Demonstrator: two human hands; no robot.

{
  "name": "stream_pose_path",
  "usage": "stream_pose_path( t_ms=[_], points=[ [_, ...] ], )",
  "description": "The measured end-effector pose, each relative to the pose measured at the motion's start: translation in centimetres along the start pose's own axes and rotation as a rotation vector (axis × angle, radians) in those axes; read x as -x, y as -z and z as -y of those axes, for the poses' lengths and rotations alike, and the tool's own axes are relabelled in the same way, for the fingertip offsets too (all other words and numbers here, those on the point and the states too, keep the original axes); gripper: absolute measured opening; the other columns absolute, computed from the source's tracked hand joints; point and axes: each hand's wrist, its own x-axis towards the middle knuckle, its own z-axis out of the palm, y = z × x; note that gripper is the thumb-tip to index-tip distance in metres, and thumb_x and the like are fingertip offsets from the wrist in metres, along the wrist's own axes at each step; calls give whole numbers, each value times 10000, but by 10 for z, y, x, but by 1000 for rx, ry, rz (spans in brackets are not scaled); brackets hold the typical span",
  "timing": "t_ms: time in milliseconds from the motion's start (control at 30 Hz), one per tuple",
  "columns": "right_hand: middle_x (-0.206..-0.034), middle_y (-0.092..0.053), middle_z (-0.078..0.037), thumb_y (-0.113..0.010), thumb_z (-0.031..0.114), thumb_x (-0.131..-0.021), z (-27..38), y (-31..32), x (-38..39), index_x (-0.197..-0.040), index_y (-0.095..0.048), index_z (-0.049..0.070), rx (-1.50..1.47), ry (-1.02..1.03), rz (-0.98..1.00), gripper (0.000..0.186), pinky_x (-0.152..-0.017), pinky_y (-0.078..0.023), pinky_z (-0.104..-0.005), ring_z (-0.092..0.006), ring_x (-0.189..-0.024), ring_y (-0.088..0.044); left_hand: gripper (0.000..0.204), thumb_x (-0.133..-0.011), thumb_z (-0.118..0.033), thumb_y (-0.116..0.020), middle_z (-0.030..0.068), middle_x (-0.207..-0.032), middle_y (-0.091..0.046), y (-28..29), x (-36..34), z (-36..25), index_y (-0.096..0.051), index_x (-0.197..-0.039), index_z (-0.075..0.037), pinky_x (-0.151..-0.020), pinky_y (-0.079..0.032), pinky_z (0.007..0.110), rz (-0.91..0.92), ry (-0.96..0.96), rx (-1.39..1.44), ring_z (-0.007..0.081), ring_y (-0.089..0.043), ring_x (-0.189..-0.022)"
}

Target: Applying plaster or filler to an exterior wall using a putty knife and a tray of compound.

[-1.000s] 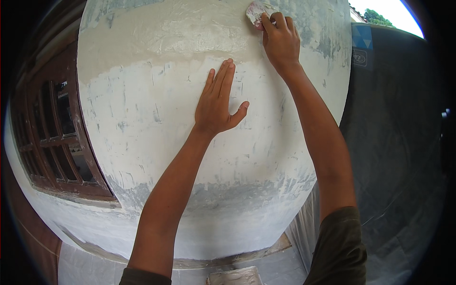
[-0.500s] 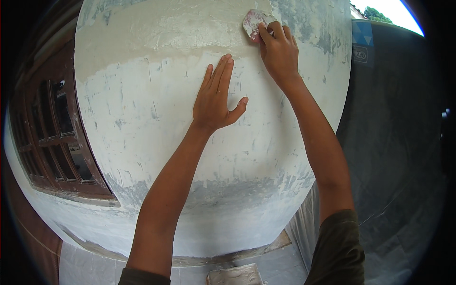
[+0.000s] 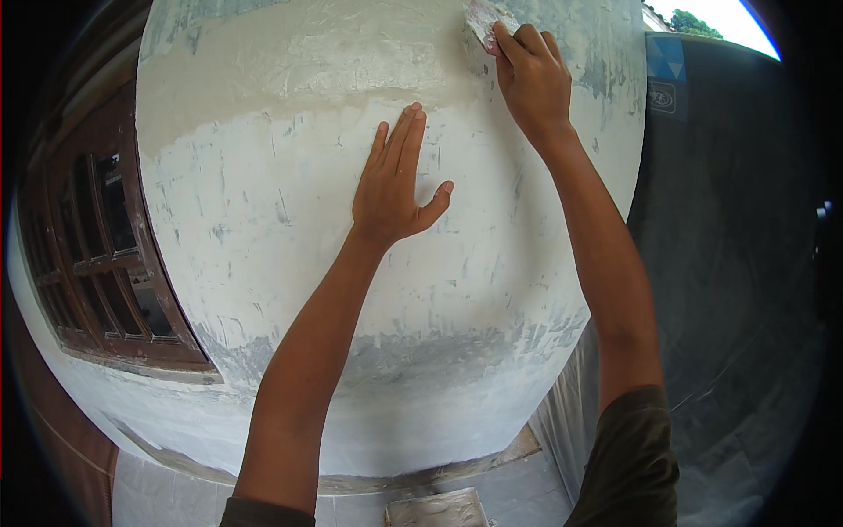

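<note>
At the top of the view, my right hand grips a putty scraper, a flat piece smeared white with some pinkish-red showing. Its face is against the upper wall, at the right end of a band of damp beige putty. My left hand lies flat on the white wall just under that band, fingers pointing up and thumb spread out to the right. Nothing is in it. Grey streaks and patches show through the white coat around both hands.
A brown wooden window with small panes is at the left. A dark sheet hangs along the right side, beside clear plastic by the wall's corner. Below, on the covered floor, lies a putty-smeared rectangular board or tray.
My right hand has slid the scraper a little up and to the right along the wall. The left hand stays at about the same spot.
</note>
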Motion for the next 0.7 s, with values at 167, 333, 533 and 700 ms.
stream_pose_path(
  t_ms=[167, 333, 533, 700],
  points=[
    [-920, -674, -129, -637, 105, -891, -7, -24, -23, -1030, -708, 45, 3, -19, 43, 167, -788, -532, -446, -331, -907, -644, 863, -838, -279, -687, 234, -1550, -410, -2, -1, -1, -292, -1530, 51, -1207, -277, 514, 5, 2, -27, 347, -397, -1456],
    [-961, -614, -3, -728, 92, -830, 6, -26, -8, -1102, -692, 108, 39, 9, 91, 274, -817, -533, -401, -239, -949, -622, 860, -840, -280, -684, 232, -1551, -409, 0, -1, -2, -292, -1530, 51, -1207, -277, 513, 3, 5, -18, 350, -396, -1455],
    [-907, -609, 9, -666, 90, -820, 16, -22, 18, -1048, -702, 84, -14, 63, 47, 230, -758, -478, -380, -203, -899, -608, 857, -835, -276, -693, 230, -1551, -409, 1, -1, -1, -302, -1522, 54, -1204, -277, 523, 15, 10, -23, 357, -397, -1451],
    [-916, -604, 5, -711, 71, -776, 27, -3, 41, -1113, -699, 71, -64, 58, 103, 338, -744, -479, -371, -201, -891, -599, 858, -830, -271, -700, 230, -1548, -412, 2, 0, -1, -306, -1520, 54, -1202, -276, 528, 8, 11, -22, 359, -402, -1448]
  ],
)
